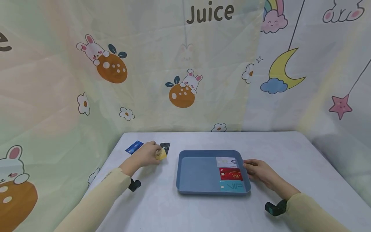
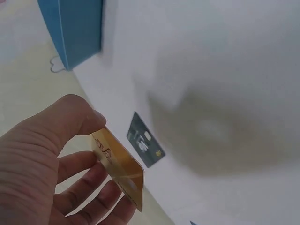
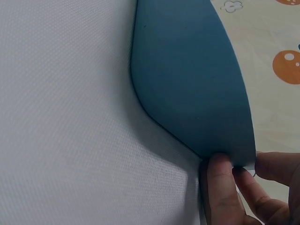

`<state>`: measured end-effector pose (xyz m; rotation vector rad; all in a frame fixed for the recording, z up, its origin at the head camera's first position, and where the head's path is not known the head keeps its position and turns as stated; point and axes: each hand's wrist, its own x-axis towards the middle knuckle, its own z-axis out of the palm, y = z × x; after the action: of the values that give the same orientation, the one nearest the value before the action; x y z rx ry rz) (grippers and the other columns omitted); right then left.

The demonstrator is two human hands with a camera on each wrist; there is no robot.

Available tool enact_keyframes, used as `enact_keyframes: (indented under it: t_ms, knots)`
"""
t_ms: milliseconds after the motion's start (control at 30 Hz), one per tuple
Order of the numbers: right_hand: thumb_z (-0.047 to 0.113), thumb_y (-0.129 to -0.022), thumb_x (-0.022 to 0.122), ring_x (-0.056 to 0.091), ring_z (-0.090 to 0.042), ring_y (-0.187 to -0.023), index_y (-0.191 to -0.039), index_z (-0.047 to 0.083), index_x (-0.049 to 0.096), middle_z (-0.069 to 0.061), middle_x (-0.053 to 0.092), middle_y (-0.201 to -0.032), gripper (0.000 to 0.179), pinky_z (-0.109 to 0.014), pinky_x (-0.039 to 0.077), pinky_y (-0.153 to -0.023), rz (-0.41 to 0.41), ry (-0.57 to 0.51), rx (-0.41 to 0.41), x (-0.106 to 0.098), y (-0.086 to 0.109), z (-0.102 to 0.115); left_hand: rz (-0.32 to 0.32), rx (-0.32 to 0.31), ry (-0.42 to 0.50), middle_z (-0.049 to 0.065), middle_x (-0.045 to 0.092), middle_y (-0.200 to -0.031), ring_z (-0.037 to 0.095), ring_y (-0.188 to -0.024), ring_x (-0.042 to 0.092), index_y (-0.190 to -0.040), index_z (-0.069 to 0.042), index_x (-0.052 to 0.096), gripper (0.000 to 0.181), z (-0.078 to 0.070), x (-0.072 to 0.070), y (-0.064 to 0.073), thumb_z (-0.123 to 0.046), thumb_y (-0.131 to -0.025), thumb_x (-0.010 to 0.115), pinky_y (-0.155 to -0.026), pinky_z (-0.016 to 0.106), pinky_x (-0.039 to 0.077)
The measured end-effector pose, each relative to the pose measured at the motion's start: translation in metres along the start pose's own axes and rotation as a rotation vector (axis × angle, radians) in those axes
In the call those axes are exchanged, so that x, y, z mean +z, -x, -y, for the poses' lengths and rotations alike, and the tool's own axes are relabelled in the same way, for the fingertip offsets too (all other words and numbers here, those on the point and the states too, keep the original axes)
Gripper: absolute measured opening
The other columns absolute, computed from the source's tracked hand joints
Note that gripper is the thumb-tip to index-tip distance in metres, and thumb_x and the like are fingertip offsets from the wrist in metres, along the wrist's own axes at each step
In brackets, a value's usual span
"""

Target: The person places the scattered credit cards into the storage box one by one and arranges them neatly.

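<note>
My left hand (image 1: 148,153) pinches a gold card (image 2: 121,166) between thumb and fingers, tilted above the table. Just past it a black card (image 2: 146,141) lies on the tabletop, partly covered in the head view. A blue card (image 1: 134,147) lies to the left of that hand. In the middle stands a blue-grey tray (image 1: 197,172). Along its right side lie a white card (image 1: 227,162), a red VIP card (image 1: 231,174) and a light blue VIP card (image 1: 232,186), one below another. My right hand (image 1: 261,172) touches the tray's right edge with its fingers.
A white cloth covers the table (image 1: 203,212). Behind and beside it hangs a printed backdrop (image 1: 150,58) with rabbits, fruit and flowers. Dark wrist devices sit under the left sleeve (image 1: 99,193) and the right sleeve (image 1: 313,211).
</note>
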<state>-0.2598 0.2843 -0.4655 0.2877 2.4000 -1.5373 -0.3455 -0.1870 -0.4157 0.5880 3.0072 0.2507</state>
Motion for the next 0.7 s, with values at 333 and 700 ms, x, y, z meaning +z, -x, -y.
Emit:
enact_keyframes:
  t_ms: [333, 700]
  knots:
    - [0.029, -0.106, 0.059, 0.063, -0.036, -0.119, -0.149, -0.008, 0.042, -0.035, 0.049, -0.145, 0.060, -0.035, 0.060, -0.091, -0.004, -0.001, 0.014, -0.001, 0.000, 0.000, -0.030, 0.131, -0.005, 0.009, 0.064, -0.111, 0.020, -0.096, 0.057, -0.127, -0.005, 0.070, 0.056, -0.024, -0.004, -0.002, -0.021, -0.076, 0.086, -0.089, 0.040, 0.054]
    - [0.029, -0.106, 0.059, 0.063, -0.037, -0.120, -0.148, -0.008, 0.043, -0.035, 0.049, -0.145, 0.059, -0.035, 0.060, -0.091, -0.002, -0.003, 0.008, 0.000, 0.001, -0.001, -0.022, 0.219, -0.008, 0.008, 0.064, -0.117, 0.018, -0.099, 0.057, -0.129, -0.007, 0.070, 0.056, -0.055, -0.002, 0.001, -0.023, -0.078, 0.086, -0.090, 0.035, 0.054]
